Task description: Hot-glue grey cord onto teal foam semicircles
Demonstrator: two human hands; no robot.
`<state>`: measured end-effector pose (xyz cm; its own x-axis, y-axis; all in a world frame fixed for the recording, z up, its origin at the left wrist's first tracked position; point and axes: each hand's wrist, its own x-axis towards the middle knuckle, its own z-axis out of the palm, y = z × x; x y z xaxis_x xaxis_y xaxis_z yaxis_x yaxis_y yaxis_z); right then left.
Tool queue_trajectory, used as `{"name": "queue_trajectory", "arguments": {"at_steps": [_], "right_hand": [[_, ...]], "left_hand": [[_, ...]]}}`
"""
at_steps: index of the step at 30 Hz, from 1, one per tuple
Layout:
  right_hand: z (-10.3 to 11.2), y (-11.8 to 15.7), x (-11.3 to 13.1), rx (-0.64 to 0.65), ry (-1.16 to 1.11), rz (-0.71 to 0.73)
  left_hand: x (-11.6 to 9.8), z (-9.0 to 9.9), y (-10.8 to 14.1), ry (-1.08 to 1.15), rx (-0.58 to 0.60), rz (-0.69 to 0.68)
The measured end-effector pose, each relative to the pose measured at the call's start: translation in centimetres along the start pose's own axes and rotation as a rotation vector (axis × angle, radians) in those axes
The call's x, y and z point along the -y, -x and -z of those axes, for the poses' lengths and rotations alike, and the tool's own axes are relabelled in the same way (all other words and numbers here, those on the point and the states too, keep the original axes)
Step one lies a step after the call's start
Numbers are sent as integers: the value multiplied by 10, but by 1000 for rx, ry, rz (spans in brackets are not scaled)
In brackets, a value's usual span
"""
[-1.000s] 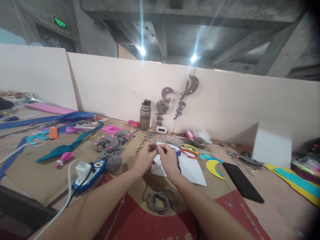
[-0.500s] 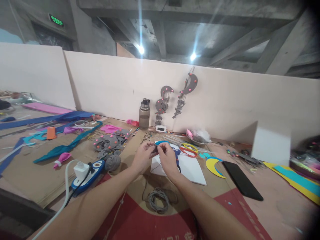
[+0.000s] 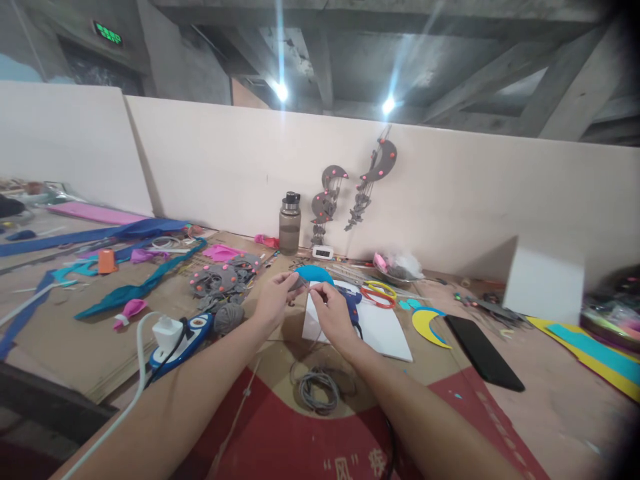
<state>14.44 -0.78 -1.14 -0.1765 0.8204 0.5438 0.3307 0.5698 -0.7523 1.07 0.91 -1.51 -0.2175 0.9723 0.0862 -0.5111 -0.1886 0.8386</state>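
Observation:
My left hand [image 3: 275, 299] is closed in a pinch on a small grey felt piece [image 3: 299, 283]. Close beside it, my right hand [image 3: 331, 310] pinches the end of a thin grey cord, which drops toward a loose coil of grey cord [image 3: 319, 392] on the cardboard. A blue disc [image 3: 316, 274] lies just behind my hands. Under and right of my right hand is a white sheet [image 3: 387, 339], with a blue glue gun [image 3: 355, 308] on it, partly hidden by that hand.
Scissors with red and yellow handles [image 3: 379, 293], a yellow crescent [image 3: 427, 327] and a black phone [image 3: 483, 352] lie to the right. At left are a power strip [image 3: 183, 347], a grey yarn ball [image 3: 229, 319] and grey crescent garlands [image 3: 215, 280]. A bottle [image 3: 290, 227] stands behind.
My hands have drawn slightly apart, the left one shifting left with the grey felt piece. More of the blue disc now shows behind them.

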Motion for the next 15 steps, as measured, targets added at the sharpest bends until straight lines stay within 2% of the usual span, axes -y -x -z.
{"name": "queue_trajectory", "arguments": {"at_steps": [4,5,7,9,11,13,15], "right_hand": [[17,-10,14,239,84,162],[26,-15,18,250,121,214],[49,-26,22,172,238,225],[72,-34,17,91,449,120],[89,-37,4,127,641,-53],[94,-33,-15,235,731,-195],[88,-26,-36,201,684,-302]], "left_hand": [[-5,13,-14,52,-91,-15],[-6,16,-16,78,-107,-16],[-8,19,-19,119,-115,-17],[-9,20,-20,132,-114,-3],[-9,20,-20,134,-114,10],[-8,19,-20,131,-110,13],[-8,19,-20,124,-94,-1]]}}
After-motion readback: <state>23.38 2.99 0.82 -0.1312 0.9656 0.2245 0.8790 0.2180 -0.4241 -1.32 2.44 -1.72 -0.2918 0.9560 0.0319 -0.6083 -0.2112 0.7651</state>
